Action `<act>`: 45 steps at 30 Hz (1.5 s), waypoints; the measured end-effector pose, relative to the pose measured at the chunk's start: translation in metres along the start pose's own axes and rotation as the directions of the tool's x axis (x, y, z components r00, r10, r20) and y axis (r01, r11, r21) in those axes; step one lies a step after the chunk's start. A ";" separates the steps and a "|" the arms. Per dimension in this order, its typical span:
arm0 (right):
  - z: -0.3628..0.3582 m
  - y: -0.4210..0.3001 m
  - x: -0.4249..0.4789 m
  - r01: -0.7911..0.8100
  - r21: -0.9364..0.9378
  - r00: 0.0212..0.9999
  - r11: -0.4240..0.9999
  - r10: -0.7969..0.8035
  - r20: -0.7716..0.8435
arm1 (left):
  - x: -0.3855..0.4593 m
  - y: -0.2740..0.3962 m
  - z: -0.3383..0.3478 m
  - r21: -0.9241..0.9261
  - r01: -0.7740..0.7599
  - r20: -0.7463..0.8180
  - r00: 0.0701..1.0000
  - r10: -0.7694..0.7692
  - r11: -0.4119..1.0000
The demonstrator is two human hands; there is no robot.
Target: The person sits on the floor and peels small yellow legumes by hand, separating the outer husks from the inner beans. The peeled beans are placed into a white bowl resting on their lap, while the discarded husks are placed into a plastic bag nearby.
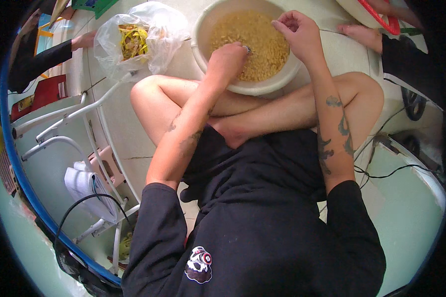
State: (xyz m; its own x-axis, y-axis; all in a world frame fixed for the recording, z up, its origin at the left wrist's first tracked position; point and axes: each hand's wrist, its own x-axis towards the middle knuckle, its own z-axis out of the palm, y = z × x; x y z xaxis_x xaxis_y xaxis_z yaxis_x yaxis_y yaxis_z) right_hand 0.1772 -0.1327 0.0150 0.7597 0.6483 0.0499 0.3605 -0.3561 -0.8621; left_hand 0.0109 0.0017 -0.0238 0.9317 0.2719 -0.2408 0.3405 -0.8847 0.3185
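Observation:
A white plastic basin [262,89] stands on the floor before my crossed legs. It holds many small yellow beans or kernels [265,63] in cloudy water. My left hand [228,61], with a ring on one finger, is over the basin's left part, knuckles up. Its curled fingertips are hidden at the surface of the kernels. On the basin's right side is my right hand [297,31], raised over the rim with thumb and forefinger pinched together. Whether anything tiny sits in that pinch is too small to tell.
Left of the basin lies a clear plastic bag [163,33] with yellow-green scraps [133,42]; another person's hand [83,40] touches it. A white metal frame [107,92] stands left of my knee. Another person's foot [360,35] and black cables [390,172] are at right.

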 end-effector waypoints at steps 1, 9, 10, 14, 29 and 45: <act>0.000 -0.001 0.000 -0.014 -0.010 1.000 1.000 0.014 0.009 | 0.000 0.003 -0.004 -0.037 -0.011 0.027 1.000 0.012 0.999; 0.000 0.001 0.002 -0.010 0.013 1.000 1.000 0.010 0.013 | 0.005 0.042 0.009 -0.029 -0.163 -0.490 0.862 0.128 0.986; 0.000 0.001 0.002 -0.002 0.005 1.000 1.000 0.002 0.011 | 0.007 0.042 0.013 -0.015 -0.145 -0.390 0.912 0.128 0.989; -0.003 0.000 0.002 -0.054 -0.003 0.999 0.999 0.054 -0.002 | 0.016 0.036 0.015 0.003 -0.079 -0.128 0.989 0.079 0.997; 0.018 -0.006 -0.007 -0.232 0.264 0.943 0.936 0.150 0.297 | -0.011 0.004 -0.025 -0.745 -0.108 -0.360 0.896 -0.261 0.658; 0.019 -0.005 -0.021 -0.399 0.331 0.876 0.855 0.248 0.413 | -0.013 0.020 -0.013 -0.844 -0.228 -0.418 0.848 -0.326 0.486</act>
State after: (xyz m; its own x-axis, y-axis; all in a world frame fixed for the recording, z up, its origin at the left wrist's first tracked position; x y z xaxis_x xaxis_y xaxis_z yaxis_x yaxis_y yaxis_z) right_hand 0.1490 -0.1320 0.0089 0.5317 0.7575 -0.3787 -0.1739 -0.3399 -0.9242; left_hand 0.0076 -0.0144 -0.0025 0.7317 0.6775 0.0748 0.0594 -0.1727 0.9832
